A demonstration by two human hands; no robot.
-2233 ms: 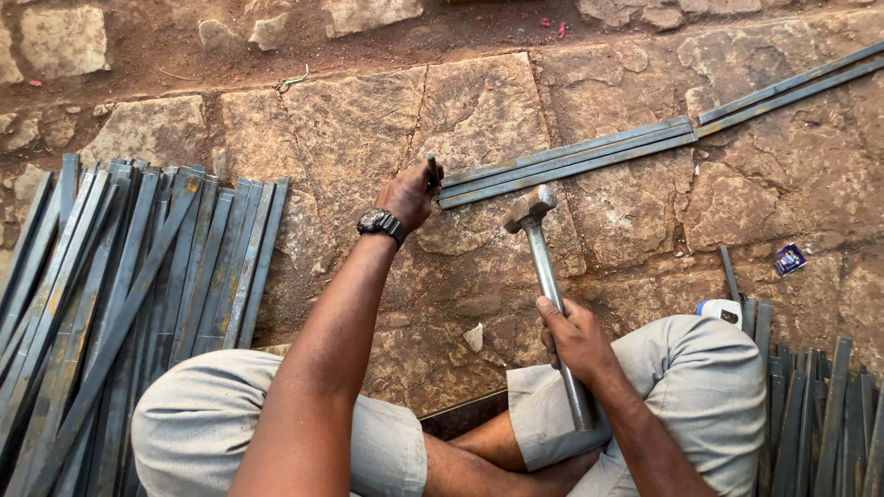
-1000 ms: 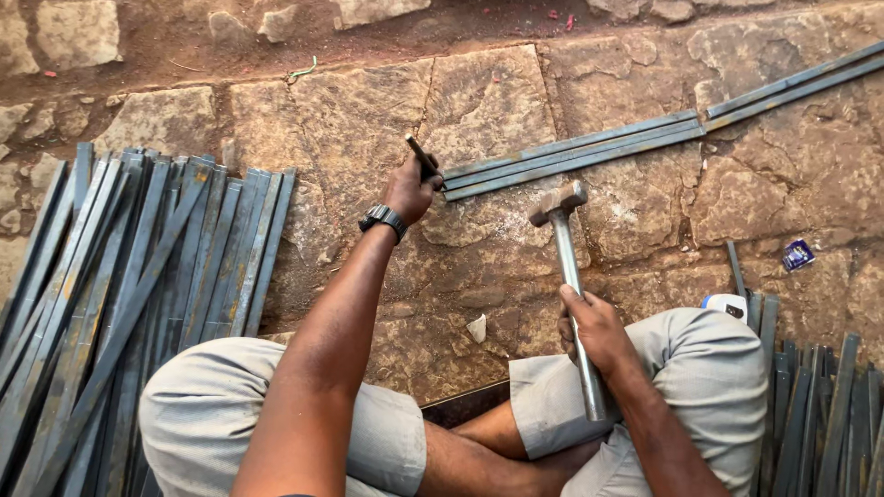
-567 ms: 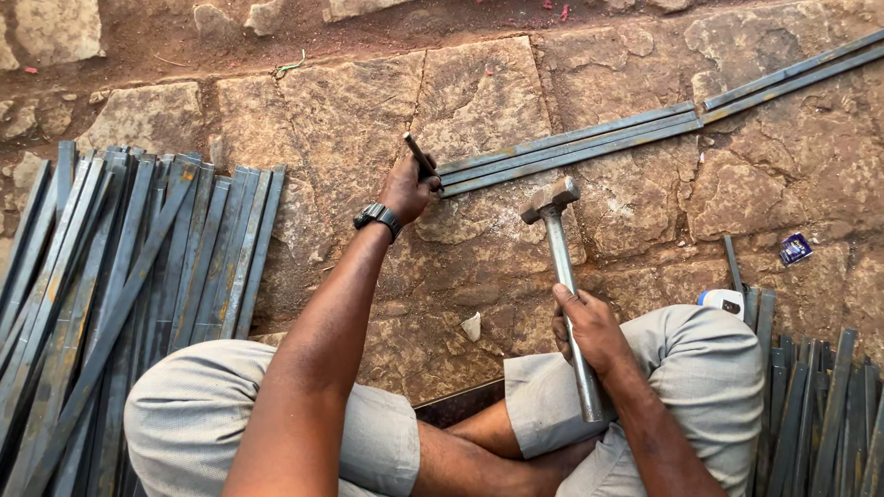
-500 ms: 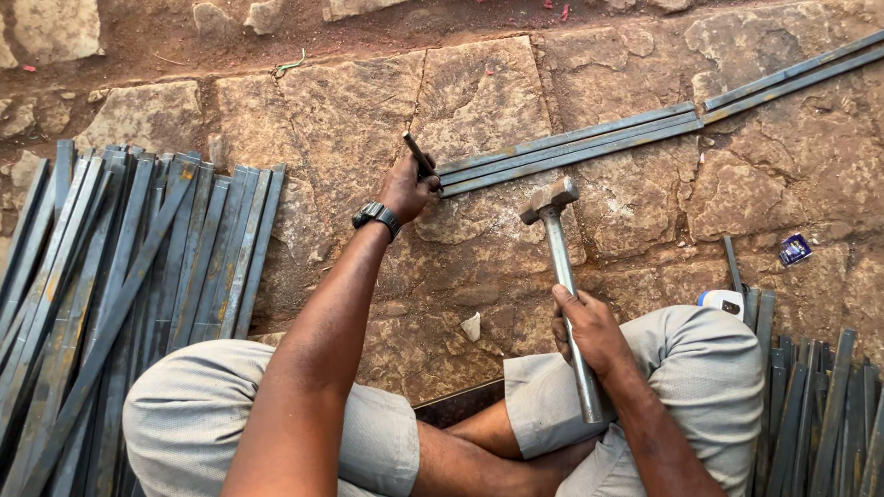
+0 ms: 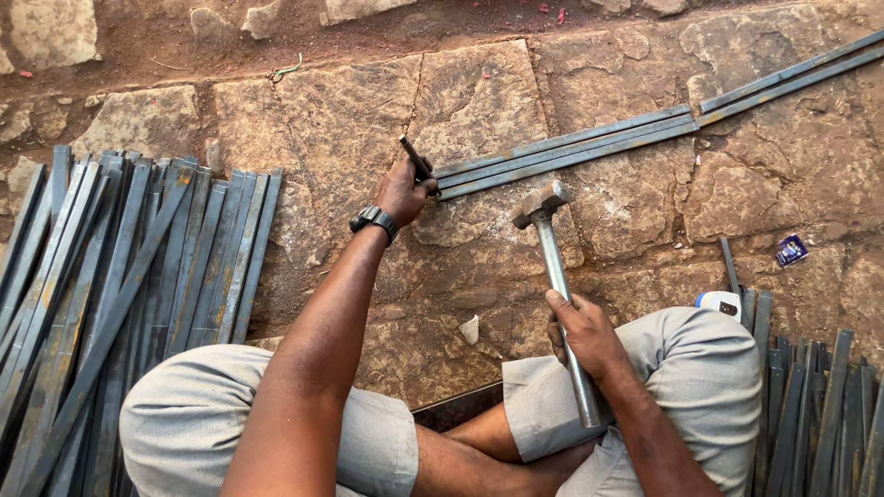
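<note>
I sit cross-legged on a stone floor. My left hand (image 5: 403, 191), a black watch on its wrist, grips a short dark metal punch (image 5: 415, 159) set near the left end of long flat steel strips (image 5: 571, 148) that run diagonally to the upper right. My right hand (image 5: 582, 329) holds a metal hammer (image 5: 556, 276) by its handle. The hammer head hangs just below the strips, a little right of the punch.
A pile of several dark flat steel bars (image 5: 120, 276) lies to my left. More bars (image 5: 815, 414) lie to my right, with a white tape measure (image 5: 718, 302) and a small blue wrapper (image 5: 791, 249) nearby. A stone chip (image 5: 470, 329) lies between my knees.
My left hand has shifted slightly along the strip end with the punch. The hammer has stayed raised over the stone near the strips with little movement.
</note>
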